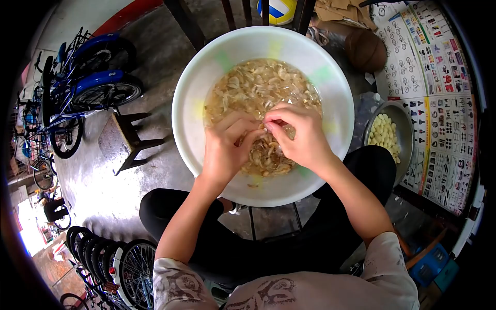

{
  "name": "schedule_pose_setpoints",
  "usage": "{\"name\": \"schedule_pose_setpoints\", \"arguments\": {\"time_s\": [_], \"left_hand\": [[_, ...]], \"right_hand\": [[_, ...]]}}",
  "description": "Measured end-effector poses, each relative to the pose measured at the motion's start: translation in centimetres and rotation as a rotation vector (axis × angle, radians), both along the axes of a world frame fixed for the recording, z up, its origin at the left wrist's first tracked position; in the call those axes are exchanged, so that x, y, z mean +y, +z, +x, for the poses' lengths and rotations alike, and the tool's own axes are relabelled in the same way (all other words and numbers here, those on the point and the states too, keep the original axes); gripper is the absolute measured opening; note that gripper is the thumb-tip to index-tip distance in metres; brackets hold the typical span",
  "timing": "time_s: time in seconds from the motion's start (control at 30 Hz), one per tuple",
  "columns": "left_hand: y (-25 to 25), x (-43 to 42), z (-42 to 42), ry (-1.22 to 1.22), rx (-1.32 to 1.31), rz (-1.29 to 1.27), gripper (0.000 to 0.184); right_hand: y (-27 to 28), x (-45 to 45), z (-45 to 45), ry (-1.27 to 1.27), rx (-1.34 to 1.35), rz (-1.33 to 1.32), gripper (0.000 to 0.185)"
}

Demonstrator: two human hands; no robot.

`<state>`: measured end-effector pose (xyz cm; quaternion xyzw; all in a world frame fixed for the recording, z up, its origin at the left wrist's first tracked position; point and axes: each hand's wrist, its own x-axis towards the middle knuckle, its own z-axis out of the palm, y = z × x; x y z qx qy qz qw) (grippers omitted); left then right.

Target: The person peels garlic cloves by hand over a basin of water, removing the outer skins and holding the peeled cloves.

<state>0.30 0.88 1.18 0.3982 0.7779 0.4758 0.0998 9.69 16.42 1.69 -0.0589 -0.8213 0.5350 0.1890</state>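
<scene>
Pale, dark-printed fabric shirt (268,289) lay below the round white plastic basin (192,101) | over its wet tan skins (248,85), left hand (229,144) and right hand (304,133) pinched narrowly on a small, mostly hidden piece (264,129); long axis untellable | cream peeled cloves (383,135) sat right of the basin, nearer the right hand.

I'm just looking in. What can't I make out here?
All in the head view:
- What, if anything, the left hand and right hand pinch: their own fingers block it.
- Bottom of the white basin: mostly covered by wet skins.
- Part of the steel bowl: behind the right knee.
- Ball: cut off by the top edge.
- Poster lettering: too small.
</scene>
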Motion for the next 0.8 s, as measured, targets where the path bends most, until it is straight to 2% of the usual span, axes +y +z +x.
{"name": "schedule_pose_setpoints", "arguments": {"time_s": [0.1,0.23,0.5,0.57,0.63,0.67,0.7,0.73,0.77,0.8], "left_hand": [[-0.2,0.2,0.1,-0.015,0.048,-0.012,0.011],[-0.9,0.2,0.1,0.013,0.155,0.001,0.011],[-1.0,0.4,0.3,0.042,0.209,0.022,0.012],[-0.5,0.4,0.4,0.079,0.093,-0.009,0.011],[0.0,0.2,0.2,0.077,0.011,-0.020,0.011],[0.1,0.1,0.1,0.075,-0.070,-0.027,0.011],[-0.1,0.0,0.0,0.077,-0.069,-0.027,0.011],[-0.6,-0.2,-0.1,0.081,-0.252,0.040,0.008],[-0.8,-0.3,-0.1,0.084,-0.435,0.108,0.006],[-0.8,-0.4,-0.1,0.085,-0.433,0.107,0.006]], "right_hand": [[0.0,-0.4,-0.1,-0.013,-0.012,0.117,0.005],[-0.5,-1.1,0.2,-0.059,-0.051,0.320,0.013],[-1.5,-1.8,-0.2,-0.076,-0.061,0.403,0.023],[-1.6,-1.9,-0.3,-0.063,-0.066,0.388,0.024],[-1.5,-1.6,-0.3,-0.040,-0.139,0.172,0.017],[-1.3,-1.5,-0.2,-0.039,-0.139,0.172,0.017],[-1.2,-1.2,-0.2,-0.008,-0.219,-0.008,0.014],[-1.1,-1.0,-0.1,0.023,-0.299,-0.188,0.011],[-1.4,-0.7,0.1,0.024,-0.298,-0.188,0.011],[-1.5,-0.5,0.0,0.058,-0.413,-0.386,0.007]]}}
